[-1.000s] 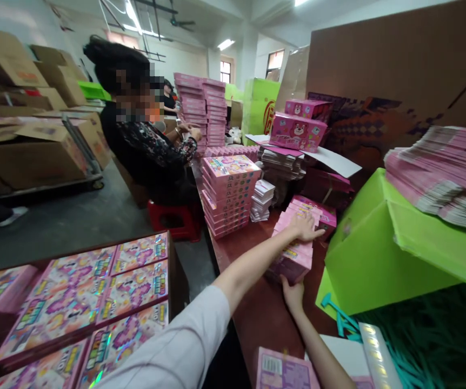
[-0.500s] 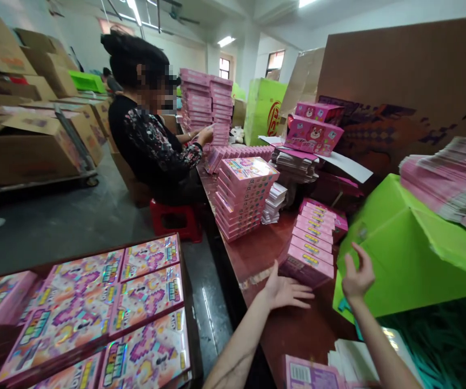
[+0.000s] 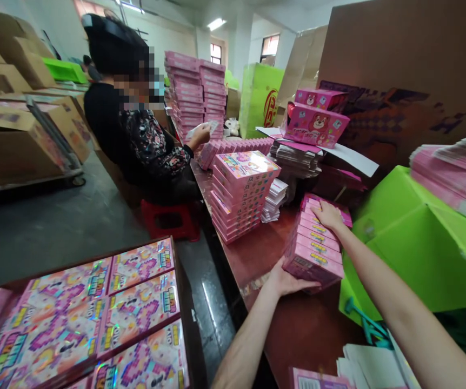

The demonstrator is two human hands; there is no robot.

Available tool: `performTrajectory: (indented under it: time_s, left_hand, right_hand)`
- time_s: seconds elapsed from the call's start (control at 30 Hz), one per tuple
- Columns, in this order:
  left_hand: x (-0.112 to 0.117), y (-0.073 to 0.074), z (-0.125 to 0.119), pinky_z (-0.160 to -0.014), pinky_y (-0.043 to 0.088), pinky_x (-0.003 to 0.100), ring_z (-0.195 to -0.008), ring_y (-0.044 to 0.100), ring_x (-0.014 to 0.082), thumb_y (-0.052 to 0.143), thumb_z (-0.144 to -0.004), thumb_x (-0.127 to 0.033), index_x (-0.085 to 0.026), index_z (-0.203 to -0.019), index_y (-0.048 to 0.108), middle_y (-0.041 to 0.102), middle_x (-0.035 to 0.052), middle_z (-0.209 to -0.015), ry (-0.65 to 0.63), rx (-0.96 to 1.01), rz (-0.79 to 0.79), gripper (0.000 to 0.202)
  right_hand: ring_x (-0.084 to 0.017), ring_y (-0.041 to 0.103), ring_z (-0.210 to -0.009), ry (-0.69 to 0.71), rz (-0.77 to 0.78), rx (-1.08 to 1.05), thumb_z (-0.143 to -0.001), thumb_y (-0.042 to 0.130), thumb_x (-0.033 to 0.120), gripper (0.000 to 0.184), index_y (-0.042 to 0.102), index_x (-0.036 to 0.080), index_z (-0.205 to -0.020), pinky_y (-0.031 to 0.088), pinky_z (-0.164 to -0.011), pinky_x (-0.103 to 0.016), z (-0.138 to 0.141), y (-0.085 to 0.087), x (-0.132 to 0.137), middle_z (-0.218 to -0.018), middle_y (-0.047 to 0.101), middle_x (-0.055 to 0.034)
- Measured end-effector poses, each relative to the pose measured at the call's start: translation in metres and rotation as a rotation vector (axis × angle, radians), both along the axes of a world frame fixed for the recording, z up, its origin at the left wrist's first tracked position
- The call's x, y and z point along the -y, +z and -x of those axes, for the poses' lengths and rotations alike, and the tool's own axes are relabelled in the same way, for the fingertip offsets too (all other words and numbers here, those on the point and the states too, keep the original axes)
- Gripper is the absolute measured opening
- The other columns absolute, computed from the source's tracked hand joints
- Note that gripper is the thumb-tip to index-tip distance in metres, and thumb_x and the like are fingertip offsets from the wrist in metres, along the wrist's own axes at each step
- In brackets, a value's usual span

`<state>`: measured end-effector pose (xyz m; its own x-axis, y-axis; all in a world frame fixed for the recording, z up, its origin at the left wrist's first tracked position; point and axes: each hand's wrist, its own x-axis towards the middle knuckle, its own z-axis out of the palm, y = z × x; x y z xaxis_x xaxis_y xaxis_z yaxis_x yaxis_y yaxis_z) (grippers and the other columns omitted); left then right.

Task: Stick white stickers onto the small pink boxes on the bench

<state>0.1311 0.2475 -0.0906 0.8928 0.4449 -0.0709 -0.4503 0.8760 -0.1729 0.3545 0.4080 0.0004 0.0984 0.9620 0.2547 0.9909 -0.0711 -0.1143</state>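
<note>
A row of small pink boxes (image 3: 317,240), standing on edge with yellow labels up, rests on the red-brown table (image 3: 298,324). My left hand (image 3: 292,281) presses its near end, thumb up at the corner and fingers spread along the lower edge. At the far end, my right hand (image 3: 328,216) is bent over the boxes, its fingertips partly hidden. Between them the two hands clasp the row. Further along the table stands a neat stack of pink boxes (image 3: 241,197), with folded white papers (image 3: 274,200) beside it.
An open carton of patterned pink boxes (image 3: 141,308) is at lower left. A green bin (image 3: 403,243) borders the table on the right, near white sheets (image 3: 371,362). A co-worker (image 3: 135,129) sits across on a red stool (image 3: 170,219), by tall pink box stacks (image 3: 194,92).
My right hand has moved from beside the green bin onto the row's far end. The left has come up against its near end. The view has shifted slightly.
</note>
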Motion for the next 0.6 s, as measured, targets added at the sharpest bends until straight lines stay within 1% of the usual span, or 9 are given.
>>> performTrajectory:
  time_s: [0.1, 0.2, 0.27, 0.33, 0.43, 0.5, 0.53, 0.6]
  left_hand:
    - [0.003, -0.006, 0.003, -0.093, 0.042, 0.061, -0.135, 0.033, 0.0413, 0.037, -0.084, -0.047, -0.010, -0.141, 0.037, 0.044, 0.0191, -0.141, 0.022, -0.117, 0.025, 0.067]
    - [0.014, -0.013, 0.008, -0.088, 0.044, 0.061, -0.132, 0.036, 0.0433, 0.035, -0.083, -0.054, -0.011, -0.139, 0.040, 0.047, 0.0209, -0.138, 0.002, -0.238, 0.025, 0.071]
    - [0.026, -0.015, 0.013, -0.087, 0.045, 0.061, -0.128, 0.040, 0.0435, 0.036, -0.082, -0.058, -0.010, -0.138, 0.041, 0.049, 0.0225, -0.135, 0.002, -0.277, 0.012, 0.074]
    - [0.041, -0.014, 0.019, -0.086, 0.044, 0.062, -0.123, 0.045, 0.0432, 0.038, -0.080, -0.058, -0.010, -0.137, 0.041, 0.053, 0.0235, -0.130, 0.034, -0.312, -0.004, 0.075]
    - [0.063, -0.004, 0.030, -0.083, 0.046, 0.063, -0.111, 0.055, 0.0419, 0.040, -0.079, -0.060, -0.008, -0.134, 0.044, 0.061, 0.0240, -0.118, 0.064, -0.419, -0.033, 0.076]
    - [0.073, 0.006, 0.040, -0.082, 0.047, 0.061, -0.102, 0.061, 0.0389, 0.038, -0.079, -0.064, -0.009, -0.127, 0.050, 0.066, 0.0217, -0.109, 0.091, -0.577, -0.053, 0.074]
    - [0.076, 0.012, 0.045, -0.083, 0.048, 0.058, -0.098, 0.063, 0.0367, 0.039, -0.080, -0.064, -0.010, -0.123, 0.054, 0.068, 0.0198, -0.105, 0.124, -0.675, -0.069, 0.071]
    - [0.076, 0.024, 0.059, -0.086, 0.049, 0.053, -0.096, 0.065, 0.0328, 0.044, -0.080, -0.060, -0.013, -0.116, 0.060, 0.071, 0.0156, -0.102, 0.262, -0.862, -0.143, 0.062]
  right_hand:
    - [-0.034, 0.053, -0.113, -0.033, 0.031, 0.037, -0.087, 0.037, 0.064, 0.071, 0.060, 0.006, -0.120, 0.038, -0.095, -0.040, 0.003, 0.007, -0.002, -0.123, 0.058, -0.0229]
    - [-0.034, 0.059, -0.103, -0.063, 0.056, 0.058, -0.082, 0.033, 0.074, 0.079, 0.066, 0.006, -0.105, 0.042, -0.087, -0.039, 0.016, 0.010, 0.003, -0.110, 0.063, -0.0238]
    - [-0.033, 0.060, -0.098, -0.070, 0.043, 0.048, -0.080, 0.034, 0.077, 0.079, 0.067, 0.009, -0.102, 0.043, -0.083, -0.037, 0.028, 0.010, 0.014, -0.104, 0.066, -0.0218]
    - [-0.031, 0.061, -0.094, -0.068, 0.003, 0.025, -0.078, 0.036, 0.078, 0.077, 0.067, 0.012, -0.101, 0.043, -0.080, -0.036, 0.039, 0.013, 0.031, -0.099, 0.067, -0.0190]
    - [-0.028, 0.061, -0.084, -0.061, -0.104, -0.049, -0.075, 0.039, 0.080, 0.073, 0.066, 0.015, -0.094, 0.042, -0.074, -0.034, 0.050, 0.025, 0.062, -0.089, 0.067, -0.0152]
    - [-0.025, 0.058, -0.075, -0.091, -0.234, -0.158, -0.073, 0.042, 0.079, 0.067, 0.064, 0.017, -0.087, 0.039, -0.069, -0.032, 0.052, 0.034, 0.085, -0.079, 0.065, -0.0111]
    - [-0.022, 0.055, -0.070, -0.109, -0.316, -0.239, -0.074, 0.044, 0.077, 0.063, 0.062, 0.018, -0.081, 0.038, -0.066, -0.030, 0.050, 0.037, 0.096, -0.073, 0.062, -0.0080]
    - [-0.017, 0.046, -0.062, -0.132, -0.505, -0.442, -0.076, 0.047, 0.071, 0.052, 0.053, 0.020, -0.069, 0.033, -0.061, -0.027, 0.044, 0.036, 0.116, -0.062, 0.052, -0.0014]
